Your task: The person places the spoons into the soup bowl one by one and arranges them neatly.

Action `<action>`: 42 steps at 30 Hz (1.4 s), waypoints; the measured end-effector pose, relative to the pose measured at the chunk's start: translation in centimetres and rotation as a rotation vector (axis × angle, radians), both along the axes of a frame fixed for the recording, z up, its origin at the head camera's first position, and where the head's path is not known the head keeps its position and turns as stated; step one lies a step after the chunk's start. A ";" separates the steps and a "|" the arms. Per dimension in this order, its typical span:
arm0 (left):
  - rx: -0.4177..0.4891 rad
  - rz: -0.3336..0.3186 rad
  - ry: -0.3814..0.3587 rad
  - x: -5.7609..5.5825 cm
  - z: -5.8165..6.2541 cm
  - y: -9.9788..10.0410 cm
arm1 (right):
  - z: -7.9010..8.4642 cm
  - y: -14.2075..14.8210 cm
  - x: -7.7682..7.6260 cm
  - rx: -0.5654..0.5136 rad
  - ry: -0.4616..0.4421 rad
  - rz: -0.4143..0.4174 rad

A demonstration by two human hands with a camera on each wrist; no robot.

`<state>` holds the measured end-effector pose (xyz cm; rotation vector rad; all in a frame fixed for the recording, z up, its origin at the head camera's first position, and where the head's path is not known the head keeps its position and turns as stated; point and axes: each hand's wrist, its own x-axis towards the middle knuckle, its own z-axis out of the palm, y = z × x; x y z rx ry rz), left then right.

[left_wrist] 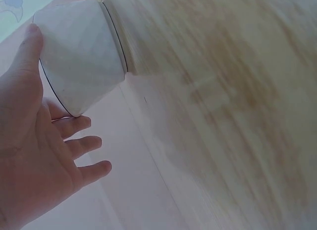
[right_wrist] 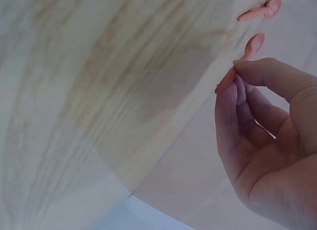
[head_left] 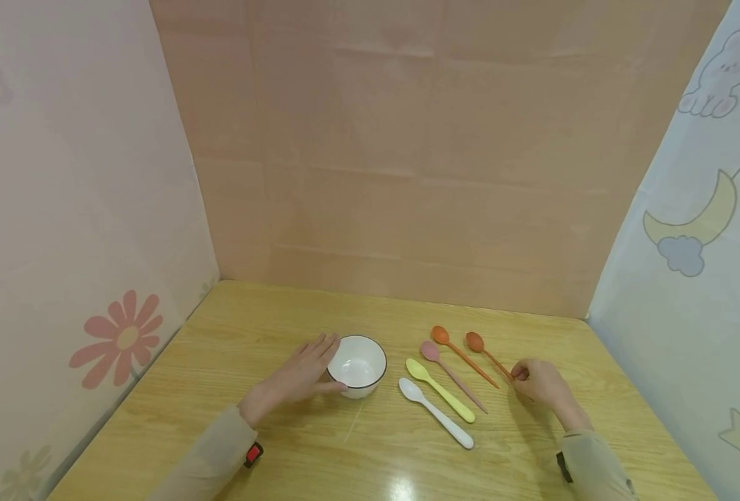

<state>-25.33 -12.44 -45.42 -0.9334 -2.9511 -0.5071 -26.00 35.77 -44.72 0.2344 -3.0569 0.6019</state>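
Observation:
My left hand [head_left: 303,372] rests against the left side of a white bowl [head_left: 357,365] with a dark rim. In the left wrist view, its thumb and index finger touch the bowl [left_wrist: 81,54] while the other fingers stretch out loosely beside it. My right hand [head_left: 539,383] pinches the handle end of a brown-orange spoon [head_left: 475,342] between thumb and fingers. The right wrist view shows this spoon [right_wrist: 254,45] with its handle in the fingertips. Left of it lie an orange spoon [head_left: 441,335], a pink spoon [head_left: 430,351], a yellow spoon [head_left: 440,391] and a white spoon [head_left: 436,413].
All of this is on a light wooden table [head_left: 269,445]. A plain pinkish backdrop [head_left: 407,174] rises behind the table. Patterned sheets hang on both sides, one with a flower [head_left: 125,339], the other with a moon [head_left: 698,216].

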 end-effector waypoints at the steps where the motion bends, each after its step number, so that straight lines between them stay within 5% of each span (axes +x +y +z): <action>1: 0.001 0.000 0.000 0.0 0.0 0.0 | 0.1 0.0 0.0 0.004 0.001 -0.002; 42: 0.017 0.010 -0.027 0.0 -0.1 0.0 | 5.6 -4.2 -0.1 0.118 0.073 0.146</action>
